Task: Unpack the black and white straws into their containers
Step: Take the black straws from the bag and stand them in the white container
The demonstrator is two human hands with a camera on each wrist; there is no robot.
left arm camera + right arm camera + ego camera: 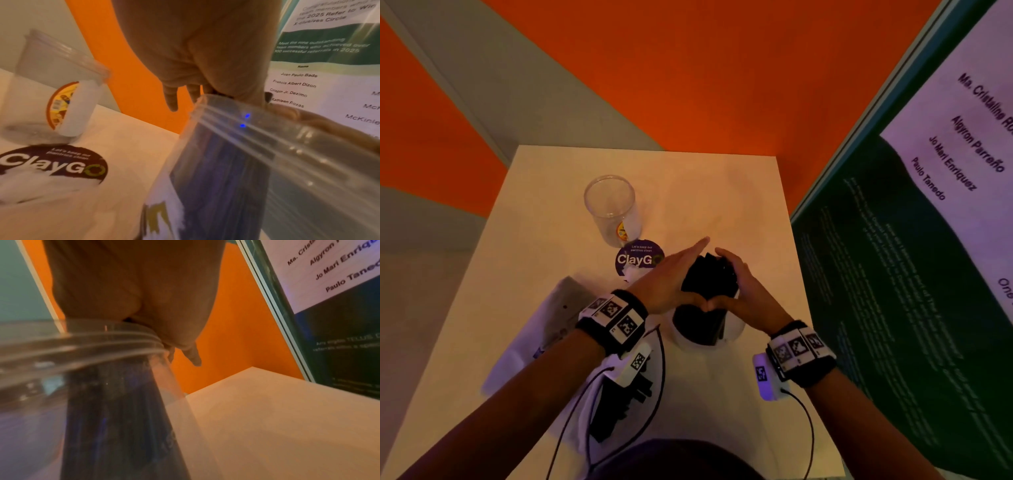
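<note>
A bundle of black straws [709, 277] [216, 178] [115, 418] stands upright in a clear plastic container [732, 330] [308, 162] [41, 345] at the table's middle right. Both hands cup the bundle's top above the rim. My left hand [671, 277] [195, 48] presses its left side with straight fingers. My right hand [739, 284] [133, 288] curls its fingers round the right side and top. A second clear container [609, 205] [51, 81] stands empty at the back left. No white straws can be made out.
A round ClayGo sticker [638, 260] [51, 164] lies between the containers. A white plastic wrapper [534, 335] lies at the left, and a dark pack [616, 407] lies under my left wrist. A poster panel [893, 274] walls the right side; the orange wall is behind.
</note>
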